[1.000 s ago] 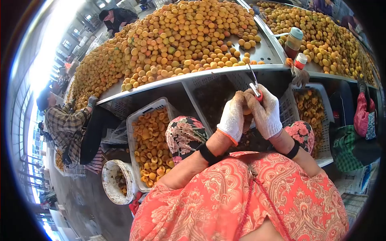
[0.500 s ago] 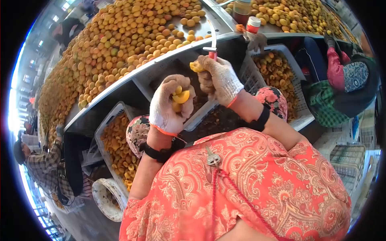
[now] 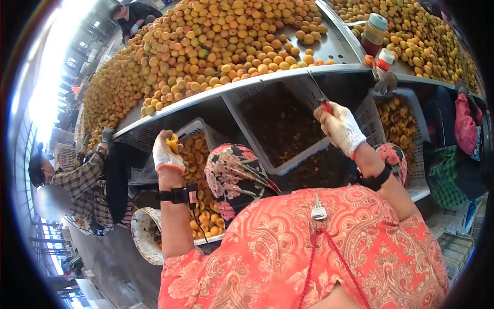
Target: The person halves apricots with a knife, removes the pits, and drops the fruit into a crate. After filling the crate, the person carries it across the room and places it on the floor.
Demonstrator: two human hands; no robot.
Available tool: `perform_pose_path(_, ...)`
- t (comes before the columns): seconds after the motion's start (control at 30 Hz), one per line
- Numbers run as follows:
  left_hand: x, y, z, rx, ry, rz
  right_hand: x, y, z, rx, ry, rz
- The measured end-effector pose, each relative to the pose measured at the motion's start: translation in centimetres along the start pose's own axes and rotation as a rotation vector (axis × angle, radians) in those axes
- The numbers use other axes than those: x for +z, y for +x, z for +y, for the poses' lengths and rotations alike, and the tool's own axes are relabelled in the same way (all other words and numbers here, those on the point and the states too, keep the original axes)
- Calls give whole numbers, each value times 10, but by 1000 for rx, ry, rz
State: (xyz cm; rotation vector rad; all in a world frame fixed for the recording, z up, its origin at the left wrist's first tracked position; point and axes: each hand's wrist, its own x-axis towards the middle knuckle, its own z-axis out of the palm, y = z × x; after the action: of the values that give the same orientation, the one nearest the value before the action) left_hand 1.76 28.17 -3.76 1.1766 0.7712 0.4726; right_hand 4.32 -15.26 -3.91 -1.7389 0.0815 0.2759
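In a stained white glove, my left hand (image 3: 169, 150) is closed around orange apricot pieces (image 3: 174, 143), over the crate of apricot halves (image 3: 208, 213) at the left. My right hand (image 3: 338, 125), also gloved, grips the red handle of a knife (image 3: 326, 106) whose thin blade points up toward the table edge. Between and beyond my hands is a crate with dark contents (image 3: 275, 121). Whole apricots (image 3: 206, 41) lie heaped on the metal table (image 3: 329, 47) ahead.
A red jar with a white lid (image 3: 385, 59) and a taller bottle (image 3: 374, 34) stand on the table. Another crate of halves (image 3: 399, 121) is at the right. A bucket (image 3: 146, 234) stands at lower left. Co-workers sit on both sides.
My left hand has moved left and down with apricot pieces, from near my right hand to the left crate. My right hand has moved right with the knife. The view has shifted.
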Motion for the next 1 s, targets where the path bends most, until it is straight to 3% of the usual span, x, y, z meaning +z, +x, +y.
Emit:
perform_pose_path(0.13, -28, 66, -5, 35, 32, 44, 1, -2, -11, 47, -52, 5)
perform_pose_path(0.2, -28, 88, 2, 63, 75, 72, 0, 0, -14, 175, 83, -13)
perform_pose_path(0.27, -12, 102, 19, 353, 304, 39, 1, 4, -11, 172, 83, -11)
perform_pose_path(0.33, 19, 110, 35, 502, 259, -18, 2, 11, -6, 190, 2, 6)
perform_pose_path(0.4, 38, 145, 36, 739, 578, -51, 2, 19, 4, 170, -34, 2)
perform_pose_path(0.47, 69, 154, 36, 690, 803, -121, 1, 26, 9, 187, -114, -34)
perform_pose_path(0.5, 75, 175, 29, 945, 1206, -9, -1, 33, 20, 158, -213, -46)
perform_pose_path(0.6, 107, 177, 17, 788, 1687, 36, -4, 44, 35, 89, -331, -74)
perform_pose_path(0.77, 126, 192, 21, 666, 1952, -96, -8, 53, 32, 119, -312, -106)
perform_pose_path(0.87, 118, 229, 40, 583, 1890, -233, -7, 54, 24, 118, -306, -118)
perform_pose_path(0.93, 113, 247, 51, 613, 1559, -122, -6, 55, 19, 120, -320, -131)
perform_pose_path(1.0, 110, 287, 56, 828, 1292, 15, -2, 55, 13, 93, -362, -201)
